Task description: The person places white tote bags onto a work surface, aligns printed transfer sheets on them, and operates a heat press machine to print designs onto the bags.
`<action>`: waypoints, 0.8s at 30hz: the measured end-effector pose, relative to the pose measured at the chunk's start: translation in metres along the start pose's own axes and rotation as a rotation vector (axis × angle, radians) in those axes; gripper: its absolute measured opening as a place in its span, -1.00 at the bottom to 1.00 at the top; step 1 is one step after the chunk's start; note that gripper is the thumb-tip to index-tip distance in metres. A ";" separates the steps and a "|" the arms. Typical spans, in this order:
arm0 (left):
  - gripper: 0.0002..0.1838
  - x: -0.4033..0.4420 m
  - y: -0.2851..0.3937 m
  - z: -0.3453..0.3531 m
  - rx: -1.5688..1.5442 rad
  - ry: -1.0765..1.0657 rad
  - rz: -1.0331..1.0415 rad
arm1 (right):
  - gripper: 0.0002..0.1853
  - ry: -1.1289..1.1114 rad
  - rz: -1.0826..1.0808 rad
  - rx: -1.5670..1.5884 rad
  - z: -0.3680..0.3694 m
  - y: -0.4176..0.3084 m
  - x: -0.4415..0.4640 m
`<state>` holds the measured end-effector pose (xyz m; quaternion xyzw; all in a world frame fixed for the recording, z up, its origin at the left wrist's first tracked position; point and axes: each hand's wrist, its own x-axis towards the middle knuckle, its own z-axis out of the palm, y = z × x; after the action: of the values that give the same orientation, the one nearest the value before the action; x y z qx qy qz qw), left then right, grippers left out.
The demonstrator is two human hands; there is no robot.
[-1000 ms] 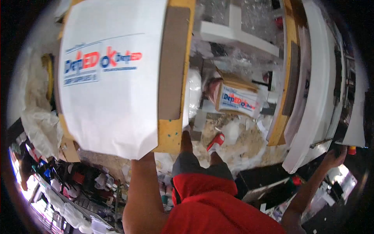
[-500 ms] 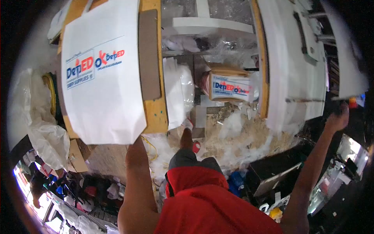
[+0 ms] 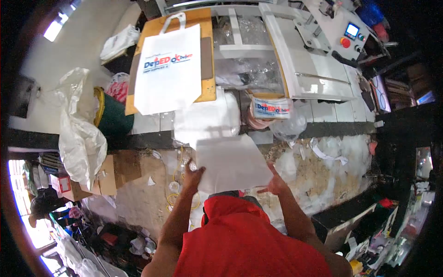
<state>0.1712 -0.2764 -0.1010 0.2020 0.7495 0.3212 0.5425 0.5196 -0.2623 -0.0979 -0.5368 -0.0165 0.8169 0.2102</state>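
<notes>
A blank white tote bag (image 3: 233, 161) is held low in front of my red top, its handles faintly visible at the far end. My left hand (image 3: 193, 176) grips its left edge, thumb toward the bag. At the right edge is my right hand (image 3: 277, 182), fingers partly spread and partly hidden by the cloth. Beyond it lies a pile of white bags (image 3: 207, 113), partly in plastic. Another tote bag (image 3: 168, 87), printed in blue and red, lies flat on the yellow-edged board (image 3: 207, 55), its handle loop pointing away from me.
To the right stands a white machine (image 3: 318, 74) with a control panel (image 3: 353, 37). A box with printed bags (image 3: 272, 108) sits between board and machine. Left are a green bin (image 3: 113, 113) and crumpled plastic (image 3: 80, 134). A yellow cord (image 3: 173, 198) and scraps litter the floor.
My left hand has left the printed bag's near edge, and my right arm has come in from the far right. Both hands are now at a blank bag. The view has shifted, showing the control panel.
</notes>
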 end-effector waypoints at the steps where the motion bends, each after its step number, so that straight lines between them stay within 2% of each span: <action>1: -0.20 -0.015 -0.009 -0.005 -0.080 -0.085 0.071 | -0.31 -0.015 -0.014 -0.009 -0.010 0.017 0.003; 2: -0.26 -0.019 -0.022 -0.012 -0.015 -0.112 0.019 | -0.33 -0.138 -0.147 0.051 -0.025 0.032 0.011; 3: -0.33 -0.027 -0.024 -0.022 -0.036 -0.182 0.062 | -0.34 -0.262 -0.280 0.113 -0.027 0.035 0.009; 4: -0.39 -0.032 -0.025 -0.032 -0.055 -0.254 0.104 | -0.34 -0.277 -0.290 0.105 -0.030 0.031 0.007; 5: -0.39 -0.046 -0.003 -0.042 -0.057 -0.247 0.125 | -0.37 -0.101 -0.338 -0.022 -0.023 0.018 0.000; 6: -0.47 -0.065 0.038 -0.053 0.177 -0.253 0.199 | -0.39 0.075 -0.391 -0.147 -0.008 0.002 -0.010; 7: -0.54 -0.073 0.068 -0.061 0.411 -0.251 0.268 | -0.43 0.019 -0.766 -0.495 0.016 -0.013 -0.032; 8: -0.61 -0.060 0.074 -0.068 0.156 -0.283 0.451 | -0.50 0.070 -0.785 -0.629 0.025 -0.040 -0.032; 9: -0.59 -0.067 0.118 -0.082 0.240 -0.291 0.552 | -0.58 0.314 -0.618 -0.728 0.123 -0.078 -0.119; 10: -0.59 -0.072 0.162 -0.095 0.154 -0.319 0.560 | -0.61 0.580 -0.843 -1.073 0.151 -0.105 -0.129; 11: -0.60 -0.083 0.212 -0.106 0.191 -0.193 0.596 | -0.61 0.415 -1.092 -0.976 0.163 -0.140 -0.127; 12: -0.60 -0.079 0.250 -0.119 0.249 0.058 0.743 | -0.56 0.431 -1.178 -0.770 0.204 -0.163 -0.152; 13: -0.57 -0.098 0.304 -0.137 0.430 0.252 0.966 | -0.54 0.515 -1.302 -0.787 0.256 -0.187 -0.188; 14: -0.61 -0.124 0.349 -0.148 0.213 0.285 1.228 | -0.60 0.485 -1.727 -0.736 0.294 -0.201 -0.207; 15: -0.69 -0.106 0.380 -0.161 -0.101 0.447 1.421 | -0.63 0.488 -2.087 -0.768 0.332 -0.215 -0.231; 16: -0.59 -0.096 0.424 -0.179 -0.093 1.011 2.152 | -0.64 0.463 -2.275 -0.535 0.369 -0.224 -0.243; 17: -0.67 -0.144 0.443 -0.194 -0.207 0.573 2.019 | -0.64 0.243 -2.672 -0.425 0.397 -0.241 -0.250; 18: -0.68 -0.144 0.473 -0.204 -0.274 0.673 2.388 | -0.62 0.001 -2.844 -0.288 0.425 -0.254 -0.248; 20: -0.74 -0.113 0.512 -0.224 -0.348 0.721 2.576 | -0.68 0.403 -2.934 -0.317 0.460 -0.288 -0.221; 22: -0.74 -0.009 0.515 -0.263 0.137 1.048 2.152 | -0.75 0.668 -2.702 -0.758 0.476 -0.307 -0.150; 23: -0.71 0.031 0.508 -0.248 0.251 1.116 2.016 | -0.76 0.641 -2.521 -0.794 0.480 -0.320 -0.093; 24: -0.60 0.081 0.481 -0.238 0.548 1.002 1.510 | -0.75 0.461 -2.260 -0.732 0.483 -0.317 -0.037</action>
<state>-0.1023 0.0568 0.2295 0.5925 0.6158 0.4496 -0.2600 0.2084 0.1087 0.2189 -0.3803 -0.6686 0.0043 0.6390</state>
